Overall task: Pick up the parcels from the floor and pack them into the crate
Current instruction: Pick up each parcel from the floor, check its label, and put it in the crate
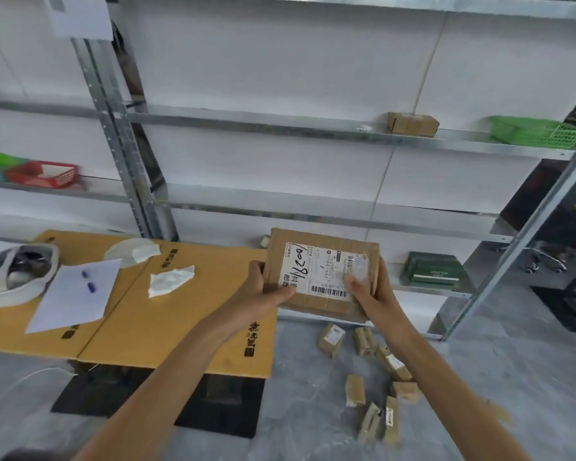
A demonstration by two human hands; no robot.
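Note:
A brown cardboard parcel (323,254) with a white shipping label is held up in front of me, label facing me. My left hand (263,291) grips its left edge and my right hand (368,287) grips its lower right corner, thumb on the label. Below, several small brown parcels (363,341) lie scattered on the grey floor. A green crate (539,131) sits on the shelf at the right, tilted.
Metal shelving (280,121) fills the background, with a small cardboard box (411,123) on it and a dark green box (434,269) on the lowest shelf. A flat yellow carton (167,314) at left carries paper, tissues and tape. A red basket (42,174) stands far left.

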